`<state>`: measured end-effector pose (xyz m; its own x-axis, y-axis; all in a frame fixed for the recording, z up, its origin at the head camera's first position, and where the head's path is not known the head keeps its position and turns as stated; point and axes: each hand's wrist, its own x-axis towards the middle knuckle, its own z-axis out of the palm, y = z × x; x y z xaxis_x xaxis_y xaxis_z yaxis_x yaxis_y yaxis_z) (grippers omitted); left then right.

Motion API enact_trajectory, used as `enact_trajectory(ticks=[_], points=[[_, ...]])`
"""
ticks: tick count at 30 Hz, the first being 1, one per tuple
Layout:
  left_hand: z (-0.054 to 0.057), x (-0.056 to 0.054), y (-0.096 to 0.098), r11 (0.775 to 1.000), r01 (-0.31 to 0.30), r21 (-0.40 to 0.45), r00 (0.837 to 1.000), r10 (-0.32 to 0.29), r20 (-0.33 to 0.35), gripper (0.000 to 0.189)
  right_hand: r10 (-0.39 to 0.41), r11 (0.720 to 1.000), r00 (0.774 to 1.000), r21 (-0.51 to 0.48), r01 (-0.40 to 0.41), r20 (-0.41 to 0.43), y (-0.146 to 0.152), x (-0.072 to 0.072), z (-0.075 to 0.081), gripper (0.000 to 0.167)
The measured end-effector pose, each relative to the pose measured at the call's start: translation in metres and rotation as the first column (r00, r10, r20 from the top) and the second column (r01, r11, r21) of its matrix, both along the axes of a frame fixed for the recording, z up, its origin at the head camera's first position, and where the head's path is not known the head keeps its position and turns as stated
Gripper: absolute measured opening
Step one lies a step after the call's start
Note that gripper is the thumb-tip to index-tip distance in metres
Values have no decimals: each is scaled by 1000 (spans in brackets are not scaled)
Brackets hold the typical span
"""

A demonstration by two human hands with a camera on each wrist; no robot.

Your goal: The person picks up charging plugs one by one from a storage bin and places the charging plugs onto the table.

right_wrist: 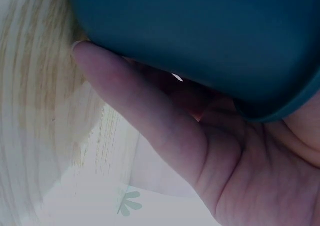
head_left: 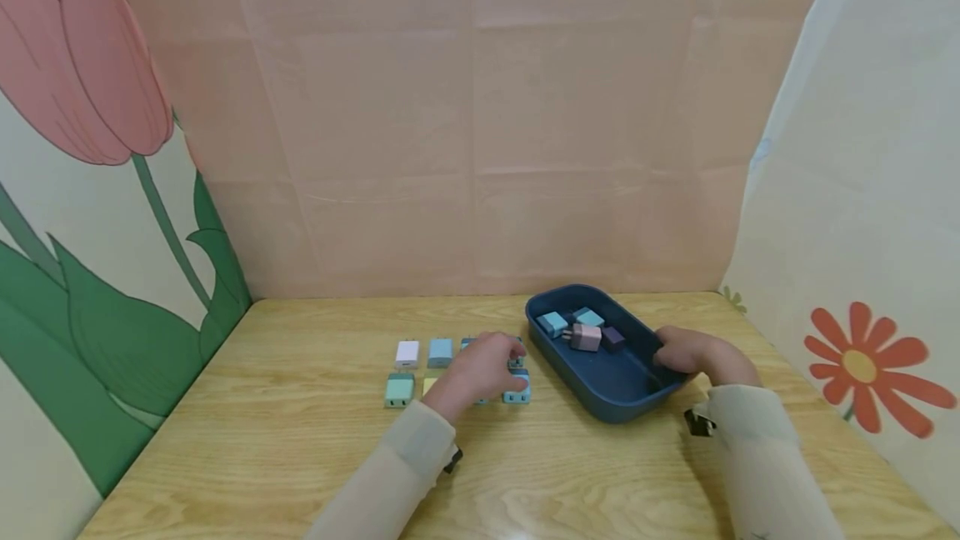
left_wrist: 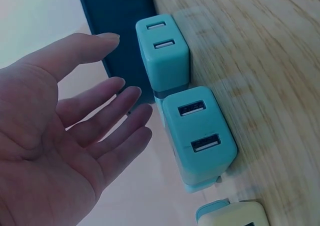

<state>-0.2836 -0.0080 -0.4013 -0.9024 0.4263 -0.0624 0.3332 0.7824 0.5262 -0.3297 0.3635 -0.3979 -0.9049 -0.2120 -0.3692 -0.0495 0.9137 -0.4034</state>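
My left hand (head_left: 483, 373) hovers over the right part of two rows of USB charger plugs, fingers parted and loosely bent, holding nothing. In the left wrist view, its fingertips are beside two light-blue chargers, a nearer one (left_wrist: 200, 136) and a farther one (left_wrist: 167, 61), with USB ports showing. My right hand (head_left: 682, 351) grips the right side of a dark blue bin (head_left: 615, 377), its rim lying against the palm in the right wrist view. Inside the bin are a pink charger with prongs (head_left: 586, 337), a dark purple one (head_left: 612, 339) and two blue ones (head_left: 552, 324).
Left of my left hand lie a white charger (head_left: 407, 354), a blue one (head_left: 440, 352), a green one (head_left: 399, 390) and a partly covered yellow one (head_left: 430, 386). The wooden table (head_left: 285, 440) meets a pink sheet (head_left: 480, 190) behind and printed sheets at both sides.
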Motion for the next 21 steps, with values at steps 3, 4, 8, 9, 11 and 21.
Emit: enact_trajectory(ticks=[3, 4, 8, 9, 11, 21], points=[[2, 1, 2, 1000, -3, 8, 1000, 3, -7, 48, 5, 1000, 1000, -4, -5, 3, 2, 2, 0, 43], [3, 2, 3, 1000, -2, 12, 1000, 2, -10, 48, 5, 1000, 1000, -4, -5, 4, 4, 3, 0, 44], [10, 4, 10, 1000, 8, 22, 999, -7, -44, 47, 6, 1000, 1000, 9, -6, -3, 10, 5, 3, 41], [13, 5, 13, 1000, 16, 26, 998, -15, -53, 47, 6, 1000, 1000, 8, -6, -4, 10, 6, 3, 40], [17, 7, 19, 999, 33, 15, 997, -32, -75, 47, 6, 1000, 1000, 5, -6, -6, 10, 6, 4, 37], [29, 7, 71, 987, 148, -67, 968, -159, -196, 38, 9, 1000, 1000, -9, -9, -5, 5, 11, 6, 35]])
